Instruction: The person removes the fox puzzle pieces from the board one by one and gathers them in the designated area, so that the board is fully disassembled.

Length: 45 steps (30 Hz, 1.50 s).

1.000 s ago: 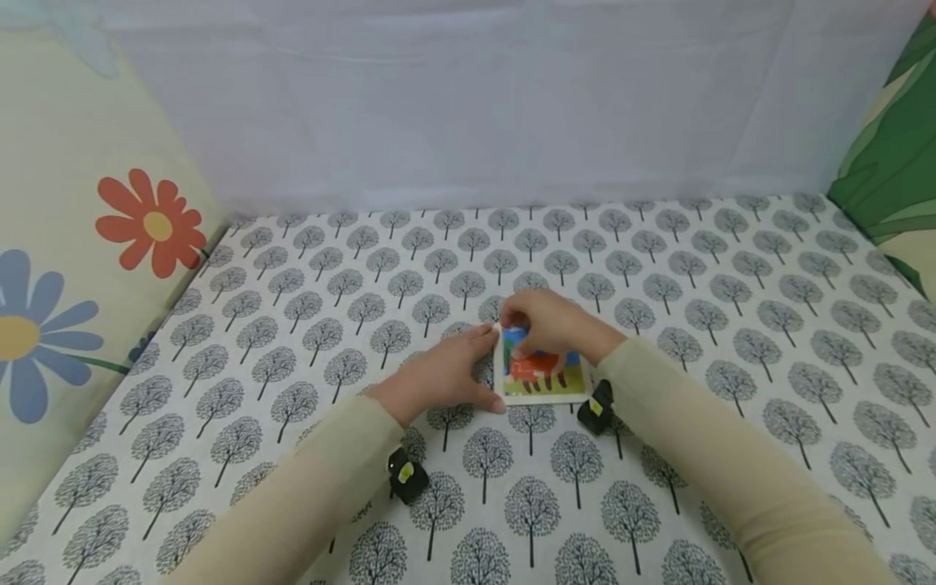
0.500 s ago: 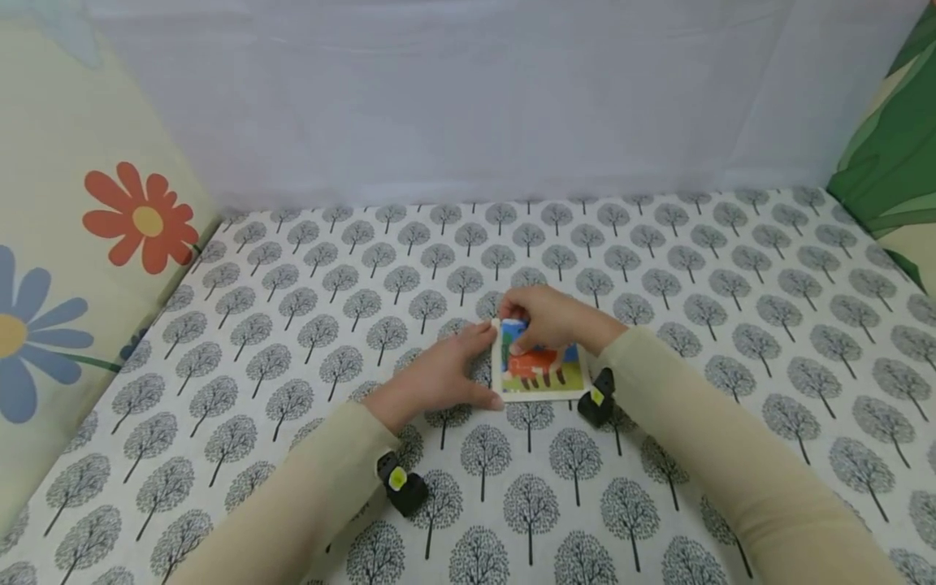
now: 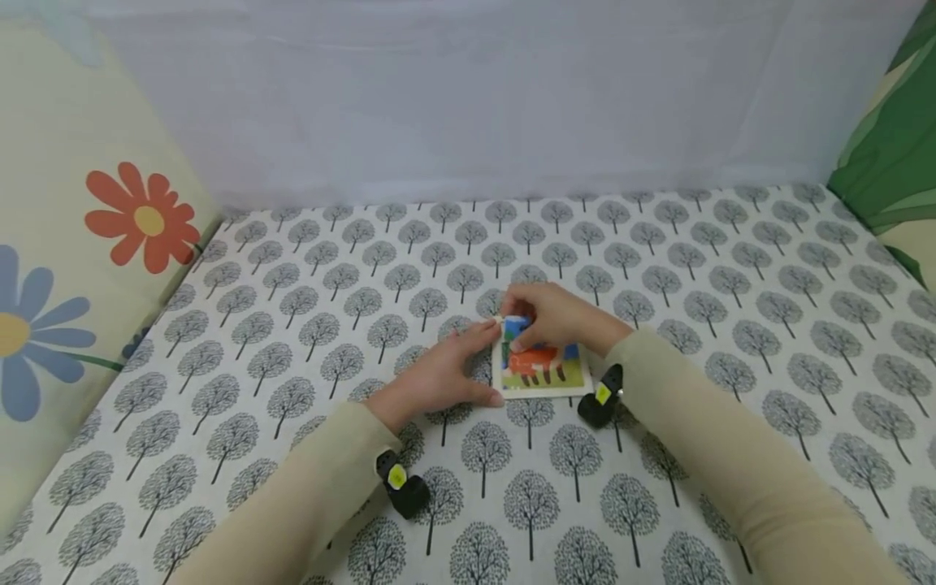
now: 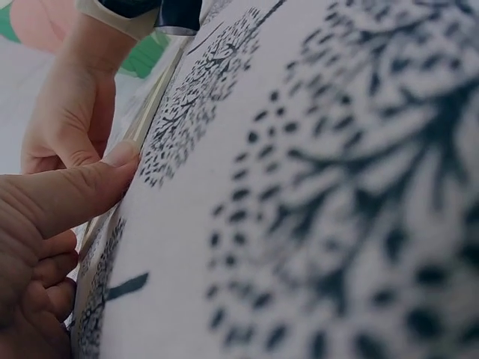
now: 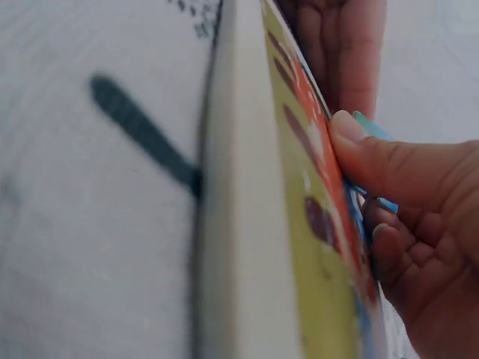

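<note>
A square picture puzzle (image 3: 541, 396) with a pale frame lies flat, showing a red-orange animal with dark legs on yellow-green ground. My left hand (image 3: 439, 375) rests along its left side, fingers extended, thumb near the lower corner and index finger near the upper one. In the left wrist view that thumb (image 4: 78, 194) touches the board's edge. My right hand (image 3: 559, 315) reaches over the top of the picture and pinches a small blue-teal piece (image 5: 370, 126) between thumb and fingers. Most of the piece is hidden behind the thumb, and the hand covers the picture's upper right.
A white cloth with dark tree prints (image 3: 351, 487) covers the table. Behind it hangs a plain pale curtain (image 3: 468, 97). Flower-painted panel (image 3: 58, 162) stands at left, a green-leaf panel (image 3: 899, 162) at right. Black wrist cameras (image 3: 405, 487) sit low beside the sleeves.
The view shifted slightly early on. My right hand has tilted a little at the top of the puzzle, its wrist edging right. The left hand and the board stay in place.
</note>
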Motion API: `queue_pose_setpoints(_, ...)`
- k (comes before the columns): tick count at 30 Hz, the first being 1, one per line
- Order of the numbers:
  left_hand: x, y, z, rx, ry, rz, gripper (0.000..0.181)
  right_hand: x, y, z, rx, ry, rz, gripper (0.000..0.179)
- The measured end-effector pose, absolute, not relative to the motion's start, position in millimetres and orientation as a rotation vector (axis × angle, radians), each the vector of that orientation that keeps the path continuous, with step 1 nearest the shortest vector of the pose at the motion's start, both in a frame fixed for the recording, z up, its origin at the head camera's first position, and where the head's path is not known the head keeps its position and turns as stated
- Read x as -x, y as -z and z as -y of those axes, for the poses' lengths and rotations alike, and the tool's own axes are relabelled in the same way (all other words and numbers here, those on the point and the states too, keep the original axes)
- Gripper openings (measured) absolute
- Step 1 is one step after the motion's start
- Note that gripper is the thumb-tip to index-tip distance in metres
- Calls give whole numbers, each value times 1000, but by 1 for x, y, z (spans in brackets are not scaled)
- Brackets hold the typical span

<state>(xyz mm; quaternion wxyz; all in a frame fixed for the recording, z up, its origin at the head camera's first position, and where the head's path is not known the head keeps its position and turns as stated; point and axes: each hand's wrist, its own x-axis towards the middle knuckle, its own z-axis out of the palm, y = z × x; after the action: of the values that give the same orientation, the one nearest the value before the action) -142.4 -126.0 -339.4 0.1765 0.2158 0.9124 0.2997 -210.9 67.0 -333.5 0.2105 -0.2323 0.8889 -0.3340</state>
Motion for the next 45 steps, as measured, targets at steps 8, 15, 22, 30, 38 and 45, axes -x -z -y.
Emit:
queue_pose_setpoints(8, 142, 338, 124, -579, -862, -2567, 98, 210, 341, -79, 500, 1184, -2369, 17)
queue_pose_setpoints(15, 142, 338, 123, -588, -854, -2564, 97, 211, 340, -80, 416, 1277, -2344, 17)
queue_pose_setpoints(22, 141, 340, 123, -563, -847, -2556, 96, 213, 343, -83, 282, 1424, -2312, 22)
queue_pose_setpoints(30, 139, 340, 123, -571, -856, -2557, 96, 214, 342, -95, 145, 1539, -2240, 23)
queue_pose_setpoints(38, 139, 340, 123, -592, -867, -2561, 96, 212, 343, -114, 100, 1510, -2291, 27)
queue_pose_setpoints(45, 139, 340, 123, -588, -854, -2568, 96, 209, 341, -131, 76, 1548, -2259, 27)
